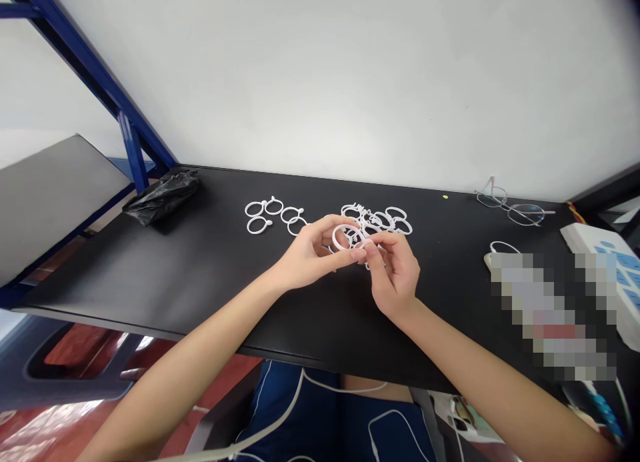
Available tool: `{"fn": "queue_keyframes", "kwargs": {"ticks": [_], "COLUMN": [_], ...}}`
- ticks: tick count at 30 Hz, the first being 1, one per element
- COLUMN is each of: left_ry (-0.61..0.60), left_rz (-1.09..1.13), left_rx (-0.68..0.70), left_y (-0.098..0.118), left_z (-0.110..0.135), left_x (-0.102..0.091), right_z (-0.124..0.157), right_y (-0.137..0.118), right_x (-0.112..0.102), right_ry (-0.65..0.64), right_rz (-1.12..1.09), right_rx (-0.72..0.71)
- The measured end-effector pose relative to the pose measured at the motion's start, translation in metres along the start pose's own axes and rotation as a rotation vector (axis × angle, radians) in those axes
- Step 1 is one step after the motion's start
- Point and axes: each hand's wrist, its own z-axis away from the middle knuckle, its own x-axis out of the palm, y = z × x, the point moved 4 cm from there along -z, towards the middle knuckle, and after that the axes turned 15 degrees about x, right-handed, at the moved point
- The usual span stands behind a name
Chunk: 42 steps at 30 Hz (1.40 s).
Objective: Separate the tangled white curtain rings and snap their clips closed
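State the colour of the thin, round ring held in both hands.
The thin, round ring is white, best seen in the head view.

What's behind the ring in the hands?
Behind the held ring: a pile of white rings on the black table. The left hand and right hand hide part of it.

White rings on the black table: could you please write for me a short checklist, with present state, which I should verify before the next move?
1. White ring held: ok, left hand and right hand both have fingers on it.
2. Same ring closed: cannot tell, fingertips cover part.
3. Ring pile behind the hands separated: not ok, rings overlap.
4. Eyeglasses apart from hands: ok, farther right.
5. Black bag apart from rings: ok, farther left.
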Motion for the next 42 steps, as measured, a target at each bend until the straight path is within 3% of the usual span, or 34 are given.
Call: {"fn": "queue_keyframes", "kwargs": {"ticks": [42], "left_ry": [-0.046], "left_rz": [-0.046], "left_rx": [-0.029], "left_y": [-0.002], "left_z": [0.001], "left_x": [-0.0006], "right_z": [0.0], "right_y": [-0.0002], "right_x": [0.0015], "right_ry": [-0.019], "right_rz": [-0.032], "right_rx": [-0.014]}}
